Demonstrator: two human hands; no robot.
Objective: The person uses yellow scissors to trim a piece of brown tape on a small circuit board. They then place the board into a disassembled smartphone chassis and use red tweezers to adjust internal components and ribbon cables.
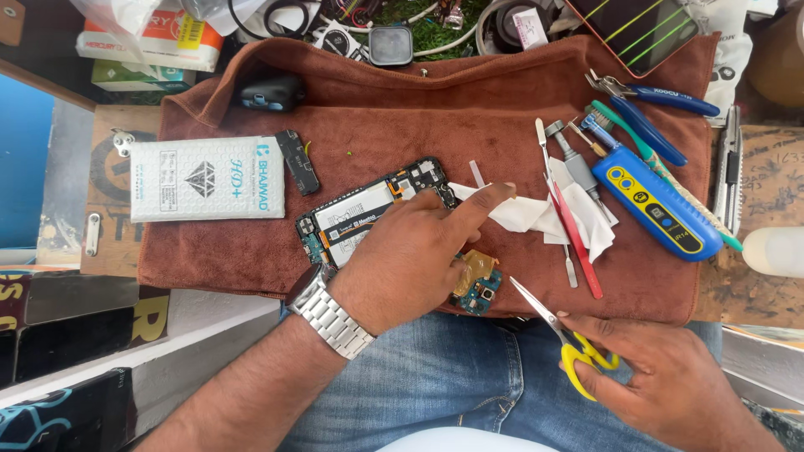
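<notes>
While the right hand [670,381] grips yellow-handled scissors [563,333] nearest the lap, blades slightly apart just right of the opened phone [368,216], the left hand [410,255] rests on that phone, fingers loose, forefinger on white tissue [544,216]; a small circuit board [477,289] lies below the phone; a white packet [208,178] lies to the phone's left on the brown cloth [469,100].

Left hand [410,259] and right hand [670,377]: both bare, without gloves or rings, forearms uncovered with no sleeve showing. Left wrist: silver metal watch [331,314] with a linked bracelet band. Lap: blue denim jeans [435,377], seams visible.
</notes>
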